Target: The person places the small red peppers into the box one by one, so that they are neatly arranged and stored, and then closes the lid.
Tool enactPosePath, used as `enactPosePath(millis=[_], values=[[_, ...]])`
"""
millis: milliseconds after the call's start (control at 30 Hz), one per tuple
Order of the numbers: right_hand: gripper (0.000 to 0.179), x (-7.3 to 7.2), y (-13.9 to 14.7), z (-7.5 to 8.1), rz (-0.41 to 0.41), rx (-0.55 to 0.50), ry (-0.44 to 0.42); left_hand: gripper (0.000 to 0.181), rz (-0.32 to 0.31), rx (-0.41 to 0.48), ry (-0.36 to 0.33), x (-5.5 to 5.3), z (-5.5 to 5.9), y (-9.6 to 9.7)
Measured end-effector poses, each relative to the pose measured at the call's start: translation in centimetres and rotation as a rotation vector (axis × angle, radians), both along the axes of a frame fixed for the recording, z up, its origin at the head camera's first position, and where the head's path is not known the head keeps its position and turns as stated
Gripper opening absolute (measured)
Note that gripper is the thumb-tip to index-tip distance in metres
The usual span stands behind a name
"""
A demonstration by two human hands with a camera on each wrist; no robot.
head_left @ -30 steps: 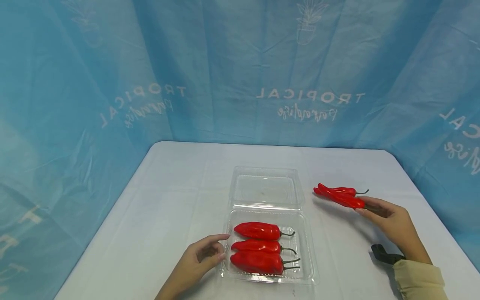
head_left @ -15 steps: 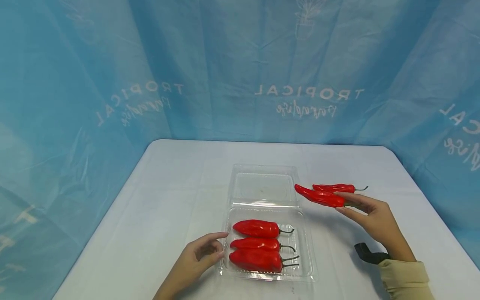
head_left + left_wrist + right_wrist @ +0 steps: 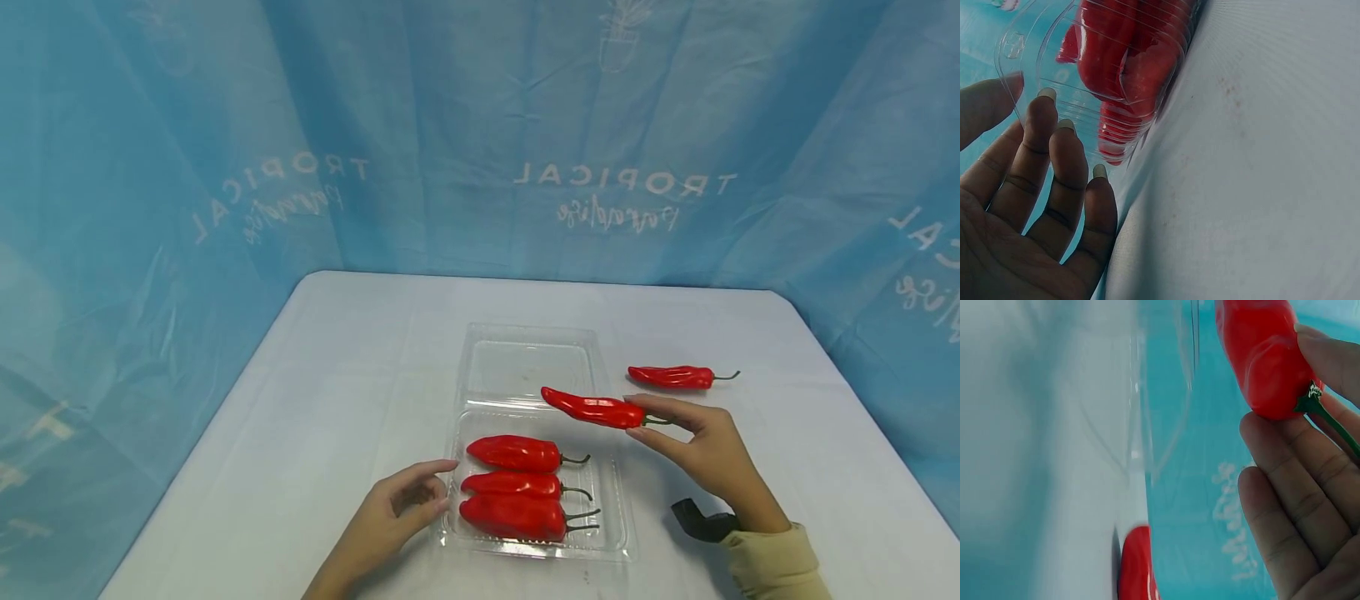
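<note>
In the head view, my right hand [image 3: 701, 437] pinches a red chili pepper [image 3: 592, 408] near its stem end, thumb on one side and fingers on the other. The pepper [image 3: 1269, 362] is held aloft, its tip pointing left over the clear plastic clamshell container [image 3: 618, 500]. Several red peppers [image 3: 513, 454] lie side by side in the container's near half, stems to the right. At the left rim rests my left hand [image 3: 401, 508], its fingertips touching the plastic and its fingers loosely bent. The left wrist view shows those fingertips [image 3: 1047, 94] against the container wall.
The container's lid [image 3: 528, 367] lies folded back behind the base. Another red chili pepper [image 3: 675, 377] lies on the white table [image 3: 360, 375] at the back right. A blue curtain [image 3: 450, 125] with white lettering surrounds the table. A black strap mount [image 3: 705, 523] sits on my right wrist.
My right hand has carried the held pepper left from beside the other loose pepper to over the container's right side. The left hand stays at the left rim.
</note>
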State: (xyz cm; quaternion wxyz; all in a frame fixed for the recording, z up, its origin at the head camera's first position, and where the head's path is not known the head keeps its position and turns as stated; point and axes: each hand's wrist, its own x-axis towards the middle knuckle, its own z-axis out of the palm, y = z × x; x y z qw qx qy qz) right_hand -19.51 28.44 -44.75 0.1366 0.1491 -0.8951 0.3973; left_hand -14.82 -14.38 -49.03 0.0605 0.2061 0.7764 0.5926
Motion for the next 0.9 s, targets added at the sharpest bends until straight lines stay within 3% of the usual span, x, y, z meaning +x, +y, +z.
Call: enactPosePath(millis=[400,633,900], values=[[0.045,1.1,-3.8,-0.1,0.135,-0.019,0.043,0.04,0.011,-0.008,-0.03,0.2,0.0,-0.1],[0.048,1.6,-6.6,-0.5,0.225,0.056,0.085,0.041,0.009,0.0,-0.007,0.2,-0.1,-0.2],[0.048,2.1,-8.2,-1.3,0.334,0.061,0.017,0.04,-0.006,0.017,0.005,0.2,-0.1,-0.2]])
